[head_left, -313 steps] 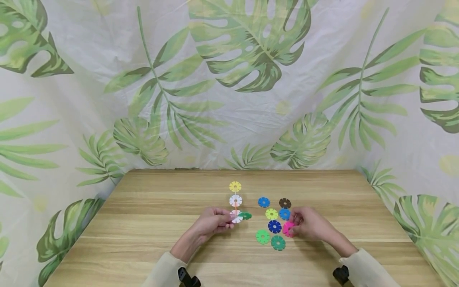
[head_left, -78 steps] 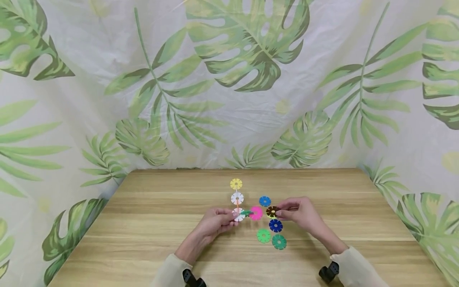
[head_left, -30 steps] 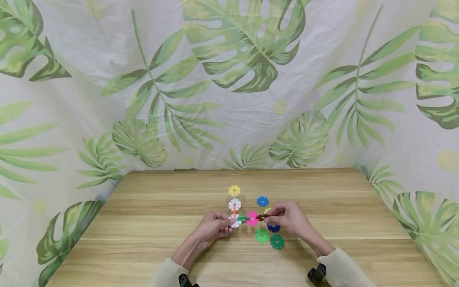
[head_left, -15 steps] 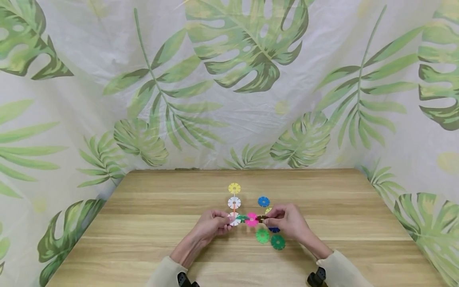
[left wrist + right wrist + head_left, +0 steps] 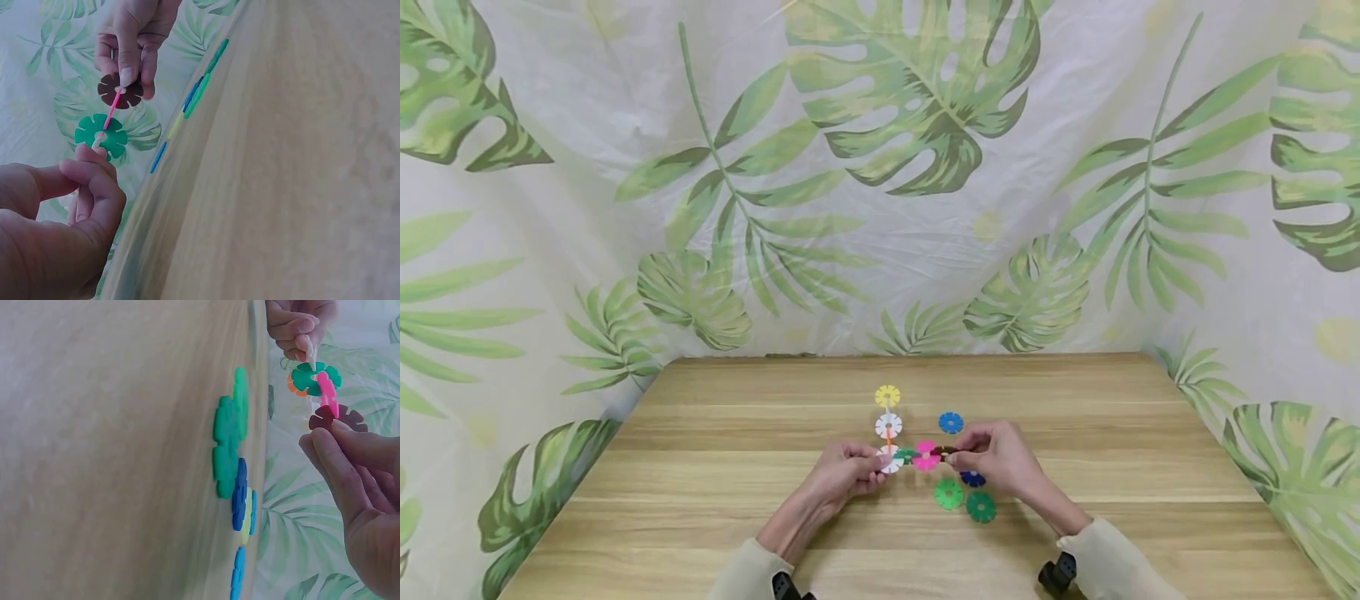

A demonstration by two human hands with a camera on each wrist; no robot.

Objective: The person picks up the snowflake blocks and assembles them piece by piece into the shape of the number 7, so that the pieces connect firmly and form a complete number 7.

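Brown disc (image 5: 128,98), moved leftward against pink disc (image 5: 925,463), sits pinched between right fingers (image 5: 334,465), white disc (image 5: 892,468) between left fingers (image 5: 100,181).

Worktop (image 5: 700,475): before me; cloth (image 5: 917,242) hanging behind it and at both sides. Joined discs (image 5: 927,455): above the worktop, between my left hand (image 5: 846,468) and right hand (image 5: 1002,458); one row left to right, one column leading away from me at its left end. Loose, on the worktop: far disc (image 5: 951,422), beyond the row's right end; middle disc (image 5: 972,480), partly covered by my right hand; near left disc (image 5: 949,502) and near right disc (image 5: 981,517), closer to me.
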